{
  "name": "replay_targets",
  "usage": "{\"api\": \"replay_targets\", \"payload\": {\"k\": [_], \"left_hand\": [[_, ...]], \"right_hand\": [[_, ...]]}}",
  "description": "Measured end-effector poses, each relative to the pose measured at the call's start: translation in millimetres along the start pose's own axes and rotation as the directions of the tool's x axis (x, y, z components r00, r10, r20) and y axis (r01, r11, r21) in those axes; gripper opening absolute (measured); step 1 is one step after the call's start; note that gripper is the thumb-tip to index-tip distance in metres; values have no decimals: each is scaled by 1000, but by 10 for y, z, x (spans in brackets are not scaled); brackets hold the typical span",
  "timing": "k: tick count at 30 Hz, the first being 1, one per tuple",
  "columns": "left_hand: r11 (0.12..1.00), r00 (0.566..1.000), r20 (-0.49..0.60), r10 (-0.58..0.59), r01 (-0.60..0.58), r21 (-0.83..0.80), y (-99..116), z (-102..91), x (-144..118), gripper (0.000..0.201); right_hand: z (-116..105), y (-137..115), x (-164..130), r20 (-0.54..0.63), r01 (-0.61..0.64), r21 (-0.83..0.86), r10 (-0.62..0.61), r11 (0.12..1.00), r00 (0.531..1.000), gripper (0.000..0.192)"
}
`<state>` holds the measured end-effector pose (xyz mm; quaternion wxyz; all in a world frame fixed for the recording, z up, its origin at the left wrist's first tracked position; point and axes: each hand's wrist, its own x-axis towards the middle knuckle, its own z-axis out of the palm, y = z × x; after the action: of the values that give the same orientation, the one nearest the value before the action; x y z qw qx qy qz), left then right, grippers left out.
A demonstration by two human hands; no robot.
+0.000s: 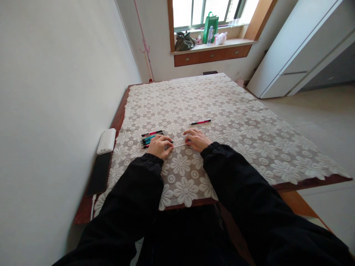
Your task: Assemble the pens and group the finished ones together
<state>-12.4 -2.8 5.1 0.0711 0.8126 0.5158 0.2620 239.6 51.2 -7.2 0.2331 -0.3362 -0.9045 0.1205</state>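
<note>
A thin white strand (179, 146) runs between my two hands just above the tablecloth; its exact kind is too small to make out. My left hand (160, 146) pinches its left end between thumb and fingers. At the other end, my right hand (196, 140) has its thumb and fingertips closed on the strand. Beside and partly under my left hand lie several pens, among them a red and black pen (152, 133) and teal pens (146, 140). One more red and black pen (201, 122) rests alone beyond my right hand.
A floral lace tablecloth (185, 190) covers the table. Along the wall at left are a white power bank (106, 141), a dark phone (99, 173) and a white cable (93, 207). A green bag (210, 29) stands on the windowsill; a white cabinet (294, 48) is at right.
</note>
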Motion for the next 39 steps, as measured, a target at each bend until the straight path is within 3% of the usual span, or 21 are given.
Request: {"api": "replay_targets", "payload": {"k": [11, 25, 39], "left_hand": [[995, 994, -50, -95, 94, -15, 20, -17, -8, 6], [998, 998, -44, -35, 33, -46, 23, -15, 4, 9], [992, 993, -21, -117, 118, 54, 18, -25, 1, 14]], "right_hand": [[-86, 2, 0, -14, -31, 0, 31, 1000, 999, 5], [-50, -22, 9, -23, -5, 36, 6, 999, 1000, 7], [-86, -88, 14, -72, 47, 65, -43, 997, 997, 10]]}}
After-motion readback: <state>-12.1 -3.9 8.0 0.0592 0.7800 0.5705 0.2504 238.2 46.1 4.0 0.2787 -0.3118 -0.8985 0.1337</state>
